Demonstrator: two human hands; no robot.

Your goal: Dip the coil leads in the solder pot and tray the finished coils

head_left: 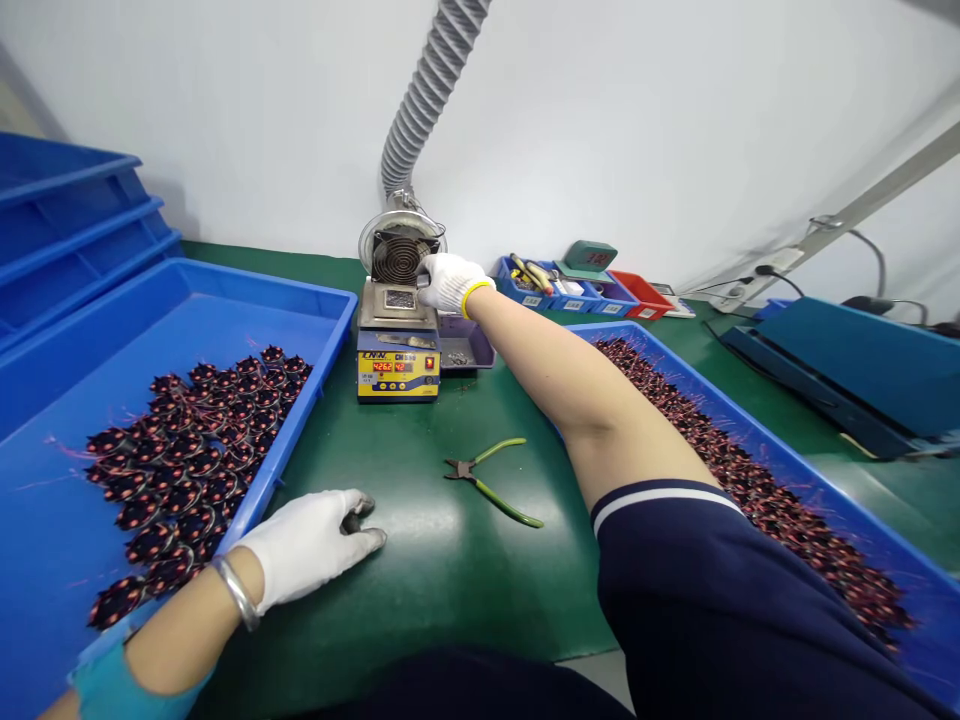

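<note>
My right hand (454, 283), in a white glove with a yellow cuff, reaches to the right side of a yellow and blue solder pot (398, 375). Its fingers are bent closed by the square metal-filled well (400, 299); what they hold, if anything, is hidden. My left hand (319, 545), gloved in white with darkened fingertips, rests on the green table (420, 620) beside the left blue tray (259, 512). Thumb and fingers are apart there, with nothing between them. Cutting pliers (469, 468) with green handles lie spread on the table between my arms.
Dark wired parts (199, 450) cover part of the left tray; many more fill the right blue tray (720, 460). A purple dish (469, 345) sits beside the pot. Behind are an exhaust hose (431, 90), small bins (577, 300) and stacked blue trays (67, 220).
</note>
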